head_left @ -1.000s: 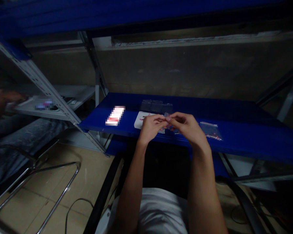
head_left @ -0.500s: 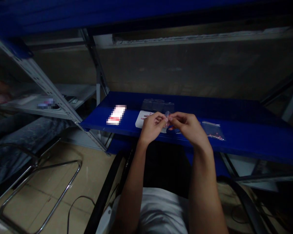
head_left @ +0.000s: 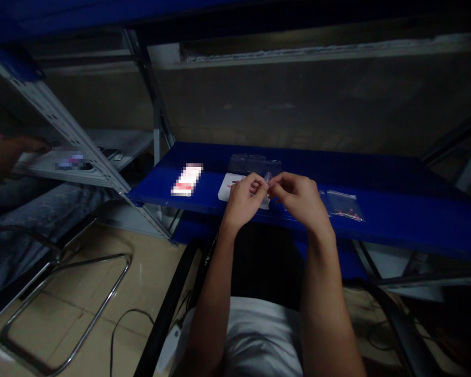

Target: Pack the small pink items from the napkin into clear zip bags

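Observation:
Between my two hands is a small clear plastic bag (head_left: 266, 202), pinched near its top. My left hand (head_left: 245, 198) has thumb and fingers closed on its left side. On the other side, my right hand (head_left: 296, 193) pinches the bag's upper edge, its fingertips almost meeting the left ones. Partly behind my left hand lies a white tray or card (head_left: 225, 189) with small reddish pieces on it. Several flat clear bags (head_left: 255, 164) lie behind it. To the right of my right hand rests another clear bag (head_left: 343, 204) with small reddish pieces inside.
A blurred-out bright phone-like screen (head_left: 187, 179) lies on the left of the blue shelf (head_left: 400, 209). A metal upright (head_left: 68, 128) stands at the left. Beyond it, another person's hand (head_left: 27, 145) is over a grey table (head_left: 135, 140). A chair frame (head_left: 118, 256) stands on the floor.
Both my hands stay at the small bag, with slight finger movement. The other person's hand at the left has come further into view over the grey table. The camera view has shifted slightly.

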Available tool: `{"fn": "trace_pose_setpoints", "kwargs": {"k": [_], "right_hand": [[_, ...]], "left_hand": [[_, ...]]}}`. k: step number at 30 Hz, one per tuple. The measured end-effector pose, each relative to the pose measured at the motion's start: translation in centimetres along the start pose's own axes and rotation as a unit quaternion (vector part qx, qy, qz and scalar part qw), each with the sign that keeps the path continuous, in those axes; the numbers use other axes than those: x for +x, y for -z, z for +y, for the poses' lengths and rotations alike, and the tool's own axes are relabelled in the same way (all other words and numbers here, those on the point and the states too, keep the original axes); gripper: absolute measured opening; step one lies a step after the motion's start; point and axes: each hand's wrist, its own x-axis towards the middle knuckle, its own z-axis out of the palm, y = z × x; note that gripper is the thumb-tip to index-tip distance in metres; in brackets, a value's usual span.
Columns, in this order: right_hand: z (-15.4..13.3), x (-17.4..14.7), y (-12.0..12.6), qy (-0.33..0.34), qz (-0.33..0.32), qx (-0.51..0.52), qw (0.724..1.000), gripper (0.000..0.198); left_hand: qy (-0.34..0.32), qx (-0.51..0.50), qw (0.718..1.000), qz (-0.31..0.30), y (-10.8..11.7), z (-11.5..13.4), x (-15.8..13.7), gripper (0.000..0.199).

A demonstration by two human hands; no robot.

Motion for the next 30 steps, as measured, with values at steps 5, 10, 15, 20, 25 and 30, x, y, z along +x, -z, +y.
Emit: {"fn": "trace_pose_setpoints", "kwargs": {"k": [5,10,15,20,25,30], "right_hand": [[-0.7,0.5,-0.1,0.031,0.014,-0.057,0.998,0.018],[-1.2,0.2,-0.1,0.031,0.023,-0.081,0.996,0.018],[-0.8,-0.2,-0.1,0.023,0.006,-0.073,0.997,0.019],[-0.5,0.1,-0.5,0.021,0.009,-0.085,0.996,0.018],[-0.2,0.2,-0.7,-0.016,0.091,-0.224,0.970,0.017],[0.2,-0.1,-1.0,-0.045,0.098,-0.243,0.964,0.014]], "left_hand": [[0.003,0.031,1.000,-0.002,0.6,0.8,0.3,0.007],[-0.010,0.060,0.998,-0.003,1.2,1.5,0.5,0.007],[-0.009,0.098,0.995,-0.008,1.1,1.4,0.0,0.008],[-0.040,0.160,0.986,0.007,0.3,0.8,0.4,0.012],[-0.032,0.223,0.974,0.011,-0.4,0.4,0.8,0.019],[-0.006,0.212,0.976,0.038,0.1,0.0,0.3,0.013]]}}
